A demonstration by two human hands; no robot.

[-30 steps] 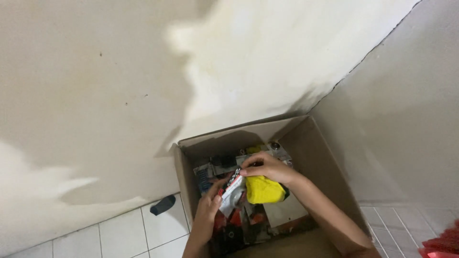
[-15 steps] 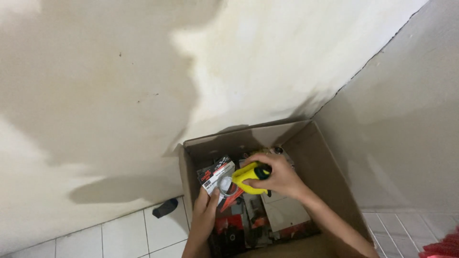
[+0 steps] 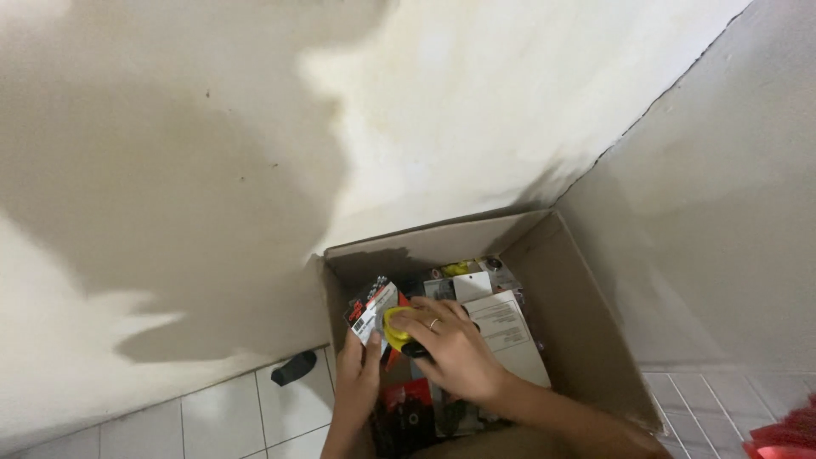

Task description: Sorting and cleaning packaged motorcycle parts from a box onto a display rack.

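Wall corner, cardboard box [image 3: 586, 331]; hands [image 3: 450, 348] gripping yellow tool [image 3: 396, 328], packet [image 3: 372, 308]

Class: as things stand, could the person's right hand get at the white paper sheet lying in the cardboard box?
Probably yes: the right hand hovers inside the open cardboard box, right beside the white paper sheet, though it grips a yellow tool.

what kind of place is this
Probably a corner of a room in a home, maybe used for storage: plain painted walls meet above a white tiled floor, and an open cardboard box full of packaged items stands in the corner.
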